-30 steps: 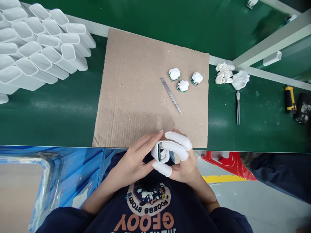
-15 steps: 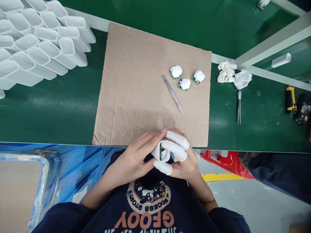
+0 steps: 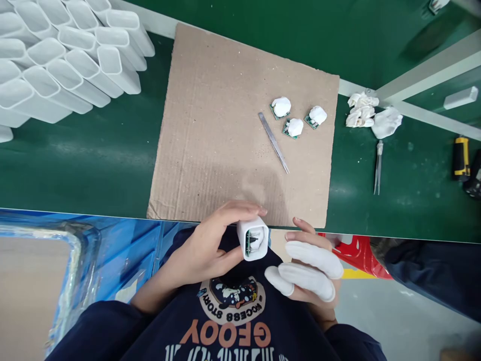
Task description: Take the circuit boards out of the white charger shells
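My left hand grips a small white plastic housing at the near edge of the bench, its open end facing me with a green circuit board inside. My right hand, with white finger cots on thumb and two fingers, hovers just right of the housing, fingers loosely apart and holding nothing. On the brown cardboard sheet lie metal tweezers and three small circuit boards topped with white lumps.
A stack of empty white housings fills the far left of the green bench. Crumpled white finger cots, a second pair of tweezers and a yellow-black tool lie right. A blue bin is near left.
My right hand has let go of the housing and moved away to the right and down. The left hand keeps hold of the housing, now turned with its open end toward me.
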Action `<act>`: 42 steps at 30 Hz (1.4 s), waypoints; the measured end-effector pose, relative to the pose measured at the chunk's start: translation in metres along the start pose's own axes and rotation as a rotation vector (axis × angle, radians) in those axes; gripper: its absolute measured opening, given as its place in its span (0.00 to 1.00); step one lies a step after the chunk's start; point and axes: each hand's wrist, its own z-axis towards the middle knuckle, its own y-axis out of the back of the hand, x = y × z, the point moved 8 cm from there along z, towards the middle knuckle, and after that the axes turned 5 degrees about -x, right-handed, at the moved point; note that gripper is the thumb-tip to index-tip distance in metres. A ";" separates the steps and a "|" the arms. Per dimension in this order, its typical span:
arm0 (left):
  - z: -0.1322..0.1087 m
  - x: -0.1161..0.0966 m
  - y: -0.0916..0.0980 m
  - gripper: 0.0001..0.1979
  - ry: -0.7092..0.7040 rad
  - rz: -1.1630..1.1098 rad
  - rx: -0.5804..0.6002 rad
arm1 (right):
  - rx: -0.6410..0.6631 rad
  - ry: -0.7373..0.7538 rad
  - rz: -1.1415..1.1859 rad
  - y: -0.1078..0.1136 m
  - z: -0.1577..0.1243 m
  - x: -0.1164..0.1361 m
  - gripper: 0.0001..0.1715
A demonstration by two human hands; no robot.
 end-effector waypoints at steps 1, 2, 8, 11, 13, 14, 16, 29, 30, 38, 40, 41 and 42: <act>0.000 0.000 0.001 0.27 -0.005 -0.014 -0.005 | -0.046 0.015 0.023 0.003 0.003 0.005 0.10; 0.001 -0.001 0.001 0.26 -0.016 -0.012 -0.004 | -0.086 0.024 0.050 0.004 0.007 0.008 0.09; 0.001 -0.006 -0.002 0.23 -0.039 0.128 0.043 | -0.060 -0.049 0.183 -0.006 0.015 0.003 0.21; -0.001 -0.005 -0.003 0.22 -0.016 0.167 0.057 | -0.042 -0.046 0.155 -0.008 0.016 0.005 0.23; -0.002 -0.004 -0.003 0.21 -0.017 0.184 0.063 | -0.041 -0.020 0.141 -0.008 0.015 0.008 0.24; -0.002 -0.004 -0.004 0.21 -0.019 0.189 0.066 | -0.048 -0.005 0.132 -0.008 0.015 0.009 0.25; -0.003 -0.003 -0.004 0.20 -0.019 0.199 0.073 | -0.065 0.031 0.091 -0.008 0.015 0.011 0.22; -0.001 0.004 0.001 0.22 0.050 0.197 0.119 | -0.015 0.120 0.080 0.008 0.027 0.001 0.07; 0.000 0.004 0.003 0.22 0.049 0.195 0.101 | -0.086 0.082 0.080 0.016 0.028 -0.006 0.09; 0.001 -0.004 0.006 0.25 -0.015 0.255 0.076 | -0.615 -0.044 -0.407 0.070 0.018 -0.079 0.09; 0.000 -0.003 0.005 0.26 -0.022 0.275 0.087 | -0.575 -0.122 -0.503 0.071 0.016 -0.093 0.05; 0.000 -0.003 0.004 0.26 -0.020 0.279 0.095 | -0.534 -0.156 -0.541 0.069 0.016 -0.097 0.03; -0.001 -0.002 0.004 0.26 -0.013 0.280 0.100 | -0.483 -0.183 -0.565 0.066 0.017 -0.099 0.04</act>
